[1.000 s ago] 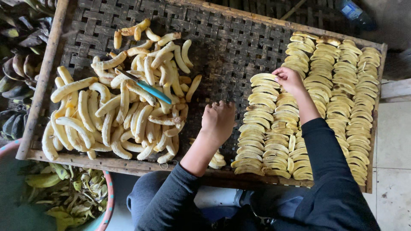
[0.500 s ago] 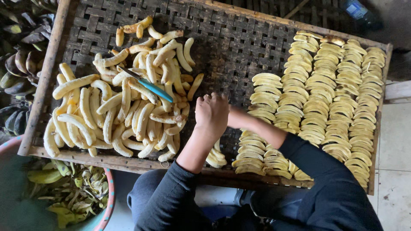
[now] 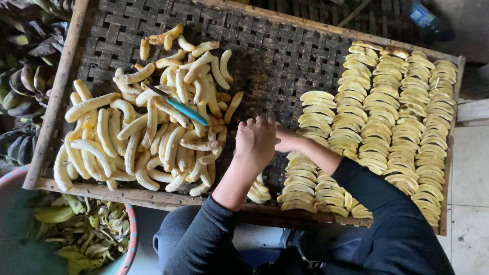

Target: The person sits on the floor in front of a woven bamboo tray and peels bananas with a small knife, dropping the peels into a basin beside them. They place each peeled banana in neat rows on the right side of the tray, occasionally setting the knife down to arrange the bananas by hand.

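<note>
Peeled bananas: soft, slick stock on a woven tray

Dark sleeves enter from the near edge; both hands meet at the middle of the tray. Left hand (image 3: 256,142) lies on top, fingers curled down; right hand (image 3: 286,140) is mostly hidden beneath it; whether either is closed on a piece cannot be told. A small clump of banana pieces (image 3: 259,189) lies just under the left wrist; rows of flattened banana slices (image 3: 377,127) fill the right side; the heap of peeled bananas (image 3: 147,127) sits well to the left, a blue-handled knife (image 3: 179,106) resting on top. Judged handling: light, soft, easily bruised, slippery when peeled; grip mid-length with spread fingers, low pressure. Woven bamboo tray (image 3: 285,56) extends behind; a basin of peels (image 3: 86,234) stands at near left.
</note>
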Demonstrator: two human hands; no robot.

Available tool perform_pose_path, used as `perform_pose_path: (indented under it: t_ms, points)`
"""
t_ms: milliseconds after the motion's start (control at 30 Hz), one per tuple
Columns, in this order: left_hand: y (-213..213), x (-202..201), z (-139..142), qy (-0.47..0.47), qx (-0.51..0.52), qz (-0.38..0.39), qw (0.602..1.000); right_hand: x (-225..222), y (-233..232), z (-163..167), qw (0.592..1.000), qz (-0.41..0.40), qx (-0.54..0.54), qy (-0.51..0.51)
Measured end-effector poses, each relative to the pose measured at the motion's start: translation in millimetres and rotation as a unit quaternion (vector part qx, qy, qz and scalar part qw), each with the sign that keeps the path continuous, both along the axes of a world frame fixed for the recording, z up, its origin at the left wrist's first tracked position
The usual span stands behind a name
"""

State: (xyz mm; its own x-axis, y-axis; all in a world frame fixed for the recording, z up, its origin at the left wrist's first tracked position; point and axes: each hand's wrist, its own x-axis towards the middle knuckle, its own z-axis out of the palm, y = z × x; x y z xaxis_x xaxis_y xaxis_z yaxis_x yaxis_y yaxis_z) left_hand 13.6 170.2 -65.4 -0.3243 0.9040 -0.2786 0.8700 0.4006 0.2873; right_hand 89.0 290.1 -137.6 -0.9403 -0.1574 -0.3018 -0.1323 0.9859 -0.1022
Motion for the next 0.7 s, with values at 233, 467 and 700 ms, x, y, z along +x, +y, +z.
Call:
perform_pose_path:
  t_ms: [233,467,700]
  points:
    - [0,2,6,0.005,-0.029,-0.027,0.999,17,128,24,0.844,-0.386,-0.365,0.076]
    - [-1,3,5,0.012,0.003,-0.008,1.0,61,186,13,0.781,-0.486,-0.345,0.186]
    - [0,2,6,0.013,0.005,-0.013,1.0,59,186,13,0.789,-0.509,-0.301,0.164]
